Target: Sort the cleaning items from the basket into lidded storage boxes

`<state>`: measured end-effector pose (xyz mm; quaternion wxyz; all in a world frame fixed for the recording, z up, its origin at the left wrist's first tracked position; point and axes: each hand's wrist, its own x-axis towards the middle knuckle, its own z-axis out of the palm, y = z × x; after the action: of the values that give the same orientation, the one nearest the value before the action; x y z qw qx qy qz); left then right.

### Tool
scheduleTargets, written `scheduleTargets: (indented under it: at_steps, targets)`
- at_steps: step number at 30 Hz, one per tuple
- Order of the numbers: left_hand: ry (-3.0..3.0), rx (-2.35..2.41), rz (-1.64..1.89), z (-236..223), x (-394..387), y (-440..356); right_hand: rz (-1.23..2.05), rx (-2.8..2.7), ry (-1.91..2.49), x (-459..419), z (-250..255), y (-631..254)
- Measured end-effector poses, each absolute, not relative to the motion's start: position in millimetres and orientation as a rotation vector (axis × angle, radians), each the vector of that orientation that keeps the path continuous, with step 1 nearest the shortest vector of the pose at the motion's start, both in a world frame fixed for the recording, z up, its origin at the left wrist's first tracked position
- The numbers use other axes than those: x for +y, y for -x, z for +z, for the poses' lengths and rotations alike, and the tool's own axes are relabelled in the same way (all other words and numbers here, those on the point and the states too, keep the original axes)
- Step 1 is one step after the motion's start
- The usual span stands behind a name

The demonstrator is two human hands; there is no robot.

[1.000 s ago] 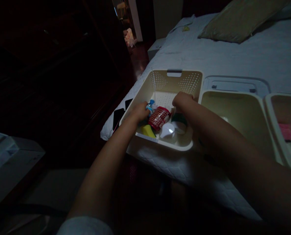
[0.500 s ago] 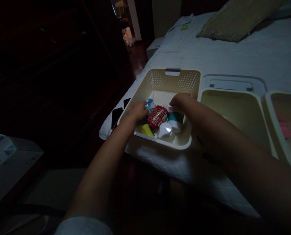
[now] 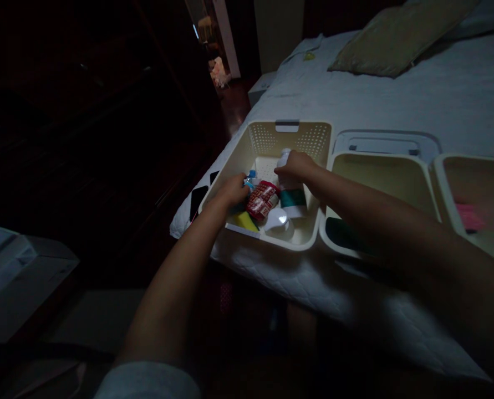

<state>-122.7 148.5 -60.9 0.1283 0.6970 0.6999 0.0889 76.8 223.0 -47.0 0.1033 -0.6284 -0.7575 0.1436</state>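
Both hands reach into a cream plastic basket [image 3: 230, 158] with small holes in its walls. My right hand [image 3: 297, 166] is closed around the upper part of a white bottle [image 3: 293, 200] with a green band, which leans inside the basket. At the basket's left side, my left hand [image 3: 233, 190] is closed on a blue and clear item [image 3: 250, 178], mostly hidden by the fingers. Between the hands lies a red patterned packet [image 3: 263, 199]. Nearer the front are a white rounded container [image 3: 278, 221] and a yellow sponge-like block [image 3: 245, 221].
Two more cream bins stand to the right, one with a dark green thing [image 3: 341, 233], the other with a pink item [image 3: 470, 216]. A pale lid [image 3: 386, 143] lies behind them. A phone [image 3: 198, 200] rests at the bed's [image 3: 296, 274] left edge. A pillow [image 3: 396, 47] is farther back.
My right hand has come up higher on the white bottle, whose top now shows above the fingers. My left hand stays by the blue item. The view has shifted slightly.
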Motion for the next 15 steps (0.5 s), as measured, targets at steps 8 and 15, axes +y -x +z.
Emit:
scheduleTargets:
  at_steps: [8,15]
  targets:
    - [-1.921,1.949,0.52,-59,149,115,0.437,-2.166,1.458,188,-21,-96]
    - [-1.652,1.603,0.981,-39,152,95,0.486,-2.089,1.116,181,10,-117]
